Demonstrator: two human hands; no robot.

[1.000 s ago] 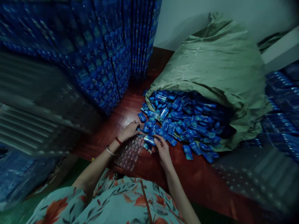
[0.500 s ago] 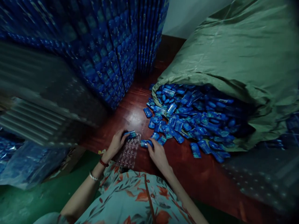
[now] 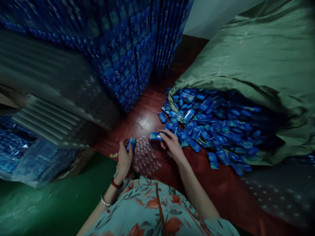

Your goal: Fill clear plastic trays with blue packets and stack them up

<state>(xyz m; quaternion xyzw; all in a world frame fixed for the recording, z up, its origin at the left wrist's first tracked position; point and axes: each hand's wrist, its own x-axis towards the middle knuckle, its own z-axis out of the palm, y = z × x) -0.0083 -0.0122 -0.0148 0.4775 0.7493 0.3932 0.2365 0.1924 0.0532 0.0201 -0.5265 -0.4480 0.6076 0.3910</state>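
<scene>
While the left hand (image 3: 125,160) grips one blue packet (image 3: 132,143), the right hand (image 3: 171,143) pinches another (image 3: 155,136) above the red worktop (image 3: 118,136).

Looks like a packing workshop or stockroom. Evidence: tall stacks of blue packs (image 3: 123,55) upper left, stacked clear trays (image 3: 54,121) at left, big green sack (image 3: 265,55) at right spilling loose blue packets (image 3: 197,124) onto a red-brown table (image 3: 145,114). Bagged blue goods (image 3: 36,157) lower left, above green floor (image 3: 61,206). Plain pale wall (image 3: 209,16) at top.
</scene>
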